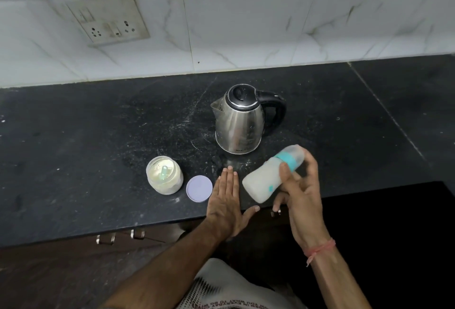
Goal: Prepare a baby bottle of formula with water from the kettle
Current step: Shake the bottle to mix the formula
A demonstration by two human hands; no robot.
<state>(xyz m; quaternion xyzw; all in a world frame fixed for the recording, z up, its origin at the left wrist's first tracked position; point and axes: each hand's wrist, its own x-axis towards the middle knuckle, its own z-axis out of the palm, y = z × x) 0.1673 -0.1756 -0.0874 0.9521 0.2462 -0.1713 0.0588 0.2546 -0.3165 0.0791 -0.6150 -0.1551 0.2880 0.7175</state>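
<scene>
My right hand [299, 185] grips a baby bottle [263, 180] with a teal collar and clear cap. The bottle is tilted, cap up to the right, and holds milky white liquid. It is blurred. My left hand [226, 200] lies flat on the black counter [98, 136], fingers straight, just left of the bottle. A steel kettle [237, 121] with a black lid and handle stands behind the hands, lid closed. An open formula jar [164, 175] with a scoop in the powder stands to the left. Its lilac lid [199, 188] lies beside it.
A white tiled wall with a stained socket plate [105, 16] runs behind the counter. Cabinet handles [120, 236] show below the counter's front edge. The counter's front edge steps back at the right, beside my right hand.
</scene>
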